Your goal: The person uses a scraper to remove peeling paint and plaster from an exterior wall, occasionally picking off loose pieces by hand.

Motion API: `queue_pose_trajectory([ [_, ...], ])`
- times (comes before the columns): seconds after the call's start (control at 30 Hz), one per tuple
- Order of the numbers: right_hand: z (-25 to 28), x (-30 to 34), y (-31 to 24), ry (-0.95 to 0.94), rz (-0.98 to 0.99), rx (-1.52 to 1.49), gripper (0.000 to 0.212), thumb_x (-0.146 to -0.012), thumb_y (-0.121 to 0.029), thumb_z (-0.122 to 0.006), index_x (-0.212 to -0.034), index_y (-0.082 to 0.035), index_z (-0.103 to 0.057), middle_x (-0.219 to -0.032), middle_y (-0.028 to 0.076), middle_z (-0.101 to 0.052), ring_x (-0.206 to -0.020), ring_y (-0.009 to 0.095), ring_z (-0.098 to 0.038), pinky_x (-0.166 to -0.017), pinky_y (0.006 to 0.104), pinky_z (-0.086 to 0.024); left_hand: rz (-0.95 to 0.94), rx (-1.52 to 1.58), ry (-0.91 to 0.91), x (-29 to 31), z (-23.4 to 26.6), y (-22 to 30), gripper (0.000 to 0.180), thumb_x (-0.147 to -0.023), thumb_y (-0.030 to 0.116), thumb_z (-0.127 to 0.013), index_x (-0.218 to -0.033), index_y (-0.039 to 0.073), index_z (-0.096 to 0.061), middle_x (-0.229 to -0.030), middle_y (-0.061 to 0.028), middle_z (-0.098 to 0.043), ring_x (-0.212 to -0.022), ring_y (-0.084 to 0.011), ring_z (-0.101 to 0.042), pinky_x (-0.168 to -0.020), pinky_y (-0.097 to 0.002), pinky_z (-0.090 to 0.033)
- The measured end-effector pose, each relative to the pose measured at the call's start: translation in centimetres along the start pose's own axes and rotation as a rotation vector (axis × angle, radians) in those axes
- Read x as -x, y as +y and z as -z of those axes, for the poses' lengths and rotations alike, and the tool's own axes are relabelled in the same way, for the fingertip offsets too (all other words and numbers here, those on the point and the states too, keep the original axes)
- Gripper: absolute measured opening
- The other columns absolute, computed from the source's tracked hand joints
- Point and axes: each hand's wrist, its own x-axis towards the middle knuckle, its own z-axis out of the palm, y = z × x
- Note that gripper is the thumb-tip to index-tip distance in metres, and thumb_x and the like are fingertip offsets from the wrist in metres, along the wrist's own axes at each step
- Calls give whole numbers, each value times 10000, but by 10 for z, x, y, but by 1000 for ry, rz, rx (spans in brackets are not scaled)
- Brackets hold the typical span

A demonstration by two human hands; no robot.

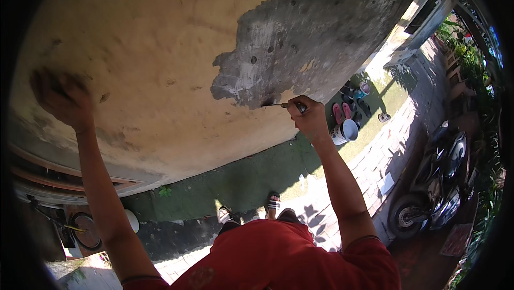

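Observation:
A yellowish painted wall [160, 49] fills the upper part of the view. On its right side is a large bare grey patch [321, 27] with a ragged paint edge. My right hand [311, 119] is closed round a scraper [276, 104], whose thin blade points left and meets the wall at the lower edge of the patch. Far to the left, my left hand [67, 100] lies against the painted wall with its fingers stretched up, in dark shadow. Nothing shows in it.
Right of the wall's foot stand a white bucket [349, 130], pink sandals [341, 112] and a blue pail [363, 89]. A motorcycle [433, 188] is parked at the right. At the lower left is a bicycle [85, 230]. A green strip [214, 185] runs along the wall.

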Motion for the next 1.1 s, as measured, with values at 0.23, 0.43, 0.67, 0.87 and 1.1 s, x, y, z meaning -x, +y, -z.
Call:
queue_pose_trajectory([
  [0.23, -18, 8, 17, 36, 43, 34, 142, -842, -138, -698, -892, -5, -709, -642, 120, -657, -526, 215, -626, -551, 313, -496, -1, -30, -33, 2, 6, 4, 445, -1021, 295, -498, -1295, -53, -538, -1362, -271, -498, -1278, -433, -482, -1055, -507, -414],
  [0.43, -19, 24, 0, 125, -128, -150, 162, -849, -168, -705, -887, -11, -700, -591, 127, -605, -502, 219, -596, -520, 321, -480, -24, -7, -21, 4, 10, -1, 448, -1022, 288, -494, -1304, -58, -529, -1364, -272, -497, -1282, -436, -478, -1066, -510, -404],
  [0.67, -1, 21, -8, 185, 144, 91, 142, -853, -161, -698, -898, -27, -706, -623, 113, -633, -545, 197, -627, -550, 311, -496, 1, 7, -30, -2, 6, 8, 446, -1021, 291, -497, -1307, -50, -531, -1387, -275, -479, -1298, -436, -464, -1074, -516, -400],
  [0.87, 70, 23, -56, 371, 37, -176, 211, -958, -171, -610, -1030, 8, -697, -685, 34, -616, -520, 73, -534, -466, 231, -421, 33, -23, -46, -3, 11, 5, 455, -1023, 294, -499, -1327, -44, -514, -1389, -270, -483, -1301, -442, -464, -1071, -528, -402],
  [1.1, -55, 105, -9, 103, -454, -1031, 515, -1048, -279, -503, -1526, -146, -364, -846, 12, -578, -641, 83, -535, -530, 263, -435, 47, 13, -56, -5, 8, 10, 454, -1024, 283, -504, -1344, -39, -496, -1416, -276, -451, -1319, -443, -448, -1079, -532, -398],
])
